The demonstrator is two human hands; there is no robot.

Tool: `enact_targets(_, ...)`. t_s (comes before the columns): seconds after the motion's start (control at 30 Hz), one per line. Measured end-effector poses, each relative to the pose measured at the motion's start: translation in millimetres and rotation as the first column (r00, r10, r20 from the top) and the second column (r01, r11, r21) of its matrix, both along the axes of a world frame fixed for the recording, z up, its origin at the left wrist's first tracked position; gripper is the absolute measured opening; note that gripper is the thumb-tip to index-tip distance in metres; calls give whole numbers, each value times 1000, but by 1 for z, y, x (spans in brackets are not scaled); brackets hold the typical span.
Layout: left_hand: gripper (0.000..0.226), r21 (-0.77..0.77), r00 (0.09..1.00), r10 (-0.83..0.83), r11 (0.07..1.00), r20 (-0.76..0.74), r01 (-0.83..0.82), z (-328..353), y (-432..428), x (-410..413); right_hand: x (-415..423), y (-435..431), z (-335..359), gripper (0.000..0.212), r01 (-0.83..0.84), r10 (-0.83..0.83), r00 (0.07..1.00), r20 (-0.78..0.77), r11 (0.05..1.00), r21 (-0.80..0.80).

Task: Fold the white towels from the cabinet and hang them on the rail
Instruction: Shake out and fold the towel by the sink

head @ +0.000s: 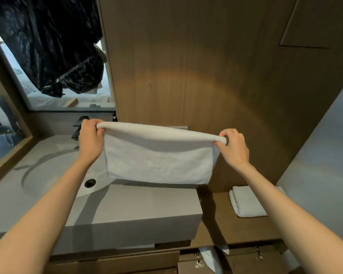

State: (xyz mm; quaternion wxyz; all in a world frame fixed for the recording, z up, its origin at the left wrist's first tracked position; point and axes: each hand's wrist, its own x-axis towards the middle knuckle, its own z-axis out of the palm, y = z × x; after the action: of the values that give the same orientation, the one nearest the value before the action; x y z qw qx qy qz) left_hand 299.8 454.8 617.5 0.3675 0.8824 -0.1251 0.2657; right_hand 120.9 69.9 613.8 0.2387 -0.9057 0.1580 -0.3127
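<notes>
Both hands (162,141) pinch the towel's (158,157) folded edge between them.

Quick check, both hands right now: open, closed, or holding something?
Left hand: closed, pinching the left end of the folded white towel.
Right hand: closed, pinching the towel's right end.

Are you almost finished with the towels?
About midway, it seems. One folded towel already lies on the wooden shelf. The left hand and right hand pinch a doubled-over towel above the counter. More white cloth shows in the cabinet below. No rail is in view, so hanging is left.
</notes>
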Motion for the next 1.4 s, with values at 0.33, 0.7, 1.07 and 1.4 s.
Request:
enact_targets(0.33, 17, -130, 999, 28, 991, 36, -23, -80, 23, -11, 19, 26, -68, 35, -91, 45, 973, -227, 976, -199)
enact_targets(0.7, 34, 130, 805, 97, 991, -585, -25, -217, 75, -92, -42, 44, -192, 24, -223, 361, 645, -674, 932, 286)
enact_targets(1.07, 23, 30, 653, 53, 998, -755, -47, -201, 52, -71, -20, 63, -185, 56, 288, 133, 844, -519, 705, 648)
enact_targets(1.4, 18, 21, 776, -81, 992, -625, 121, -189, 44, -57, -4, 60, -189, 39, 265, 207, 843, -497, 645, 717)
